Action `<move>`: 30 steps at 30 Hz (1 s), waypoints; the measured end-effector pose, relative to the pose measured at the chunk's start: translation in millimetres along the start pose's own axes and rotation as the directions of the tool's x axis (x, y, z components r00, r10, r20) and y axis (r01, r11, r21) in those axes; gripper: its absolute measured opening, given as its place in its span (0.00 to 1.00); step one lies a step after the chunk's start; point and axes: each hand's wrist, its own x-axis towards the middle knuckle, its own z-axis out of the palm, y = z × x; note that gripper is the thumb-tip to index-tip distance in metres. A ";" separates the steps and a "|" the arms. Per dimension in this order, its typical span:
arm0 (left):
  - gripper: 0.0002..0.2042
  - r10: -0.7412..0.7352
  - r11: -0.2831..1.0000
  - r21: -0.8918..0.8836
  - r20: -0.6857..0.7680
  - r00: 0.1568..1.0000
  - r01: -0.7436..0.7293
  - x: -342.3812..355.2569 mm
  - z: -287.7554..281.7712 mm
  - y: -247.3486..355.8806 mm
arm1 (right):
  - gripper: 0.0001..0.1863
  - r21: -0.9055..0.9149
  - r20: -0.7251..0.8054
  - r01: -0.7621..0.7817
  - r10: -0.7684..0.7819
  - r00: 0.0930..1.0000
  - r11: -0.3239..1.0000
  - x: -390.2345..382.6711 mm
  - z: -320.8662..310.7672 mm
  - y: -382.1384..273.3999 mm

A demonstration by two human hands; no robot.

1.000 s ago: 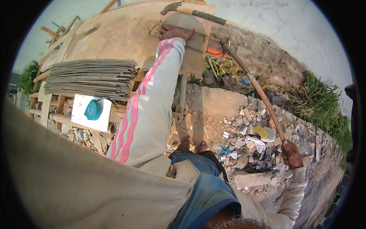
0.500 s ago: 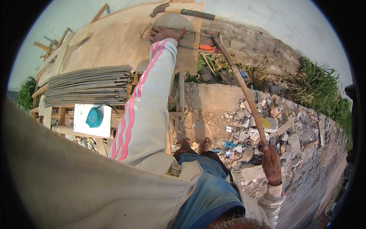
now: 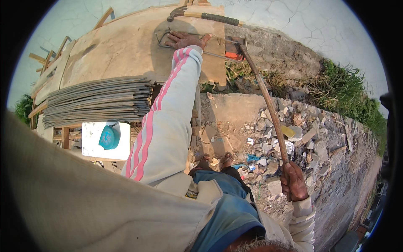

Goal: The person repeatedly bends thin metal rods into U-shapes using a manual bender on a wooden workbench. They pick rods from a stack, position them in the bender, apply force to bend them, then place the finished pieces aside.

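Observation:
My left hand (image 3: 187, 40) lies with fingers spread on bent thin metal rods (image 3: 204, 55) on a worn plywood top (image 3: 109, 46). My right hand (image 3: 294, 181) is wrapped round the lower part of a long rusty bar (image 3: 270, 105). The bar slants up and left to the rods' right end, by an orange-and-dark piece (image 3: 232, 55); whether it is fitted over a rod is too small to tell. A claw hammer (image 3: 214, 17) lies just beyond my left hand, along the plywood's far edge.
A stack of long grey rods (image 3: 94, 101) rests left of my left arm, above a white board (image 3: 90, 143) carrying a teal object (image 3: 108, 137). Broken rubble (image 3: 264, 133) covers ground beside my feet. Weeds (image 3: 344, 86) grow at right, below a cracked pale wall (image 3: 302, 19).
My right hand and the bar's lower end have swung leftward and toward my body over the last second. My left hand stays on the rods while the view shifts slightly.

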 end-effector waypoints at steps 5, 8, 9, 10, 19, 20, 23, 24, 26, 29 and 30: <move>0.66 0.029 0.999 -0.020 0.006 1.000 -0.029 -3.7 -5.6 -2.5 | 0.17 0.209 -0.004 -0.005 0.006 1.000 0.978 -1.1 64.6 25.1; 0.66 0.033 0.999 -0.009 -0.001 0.999 -0.033 -5.1 -4.9 -2.0 | 0.18 0.258 -0.005 -0.001 0.003 1.000 0.966 7.4 77.6 34.5; 0.66 0.039 0.999 -0.010 -0.004 0.999 -0.039 -5.2 -3.6 -1.8 | 0.18 0.277 0.003 -0.008 0.008 1.000 0.961 9.0 81.6 38.4; 0.66 0.036 0.999 -0.005 -0.020 0.999 -0.036 -4.3 -2.4 -1.7 | 0.18 0.291 0.014 -0.011 0.007 1.000 0.957 13.0 85.7 41.5; 0.65 0.044 0.999 -0.026 -0.037 0.998 -0.045 -0.2 6.9 -4.7 | 0.20 0.396 0.029 0.010 -0.023 0.999 0.918 32.8 143.3 73.4; 0.65 0.053 0.998 -0.024 -0.056 0.997 -0.055 0.3 7.5 -4.9 | 0.19 0.405 0.033 0.009 -0.025 0.999 0.914 35.8 147.6 74.3; 0.64 0.063 0.997 -0.029 -0.046 0.997 -0.065 0.9 9.2 -6.5 | 0.19 0.461 0.070 0.013 -0.051 0.996 0.887 43.8 170.5 74.6; 0.64 0.065 0.997 -0.047 -0.039 0.997 -0.067 0.5 9.6 -6.6 | 0.19 0.473 0.074 0.001 -0.041 0.996 0.881 43.5 181.6 74.7; 0.64 0.067 0.996 -0.054 -0.029 0.997 -0.069 0.1 8.8 -7.0 | 0.19 0.541 0.101 0.008 -0.074 0.992 0.841 45.8 213.7 76.5; 0.63 0.058 0.997 -0.054 -0.023 0.998 -0.059 -2.4 3.1 -3.5 | 0.21 0.558 0.120 0.084 -0.181 0.976 0.826 51.4 235.9 80.0; 0.63 0.056 0.997 -0.057 -0.021 0.998 -0.057 -4.3 -0.3 -3.2 | 0.20 0.546 0.114 0.077 -0.165 0.980 0.835 50.3 230.3 81.6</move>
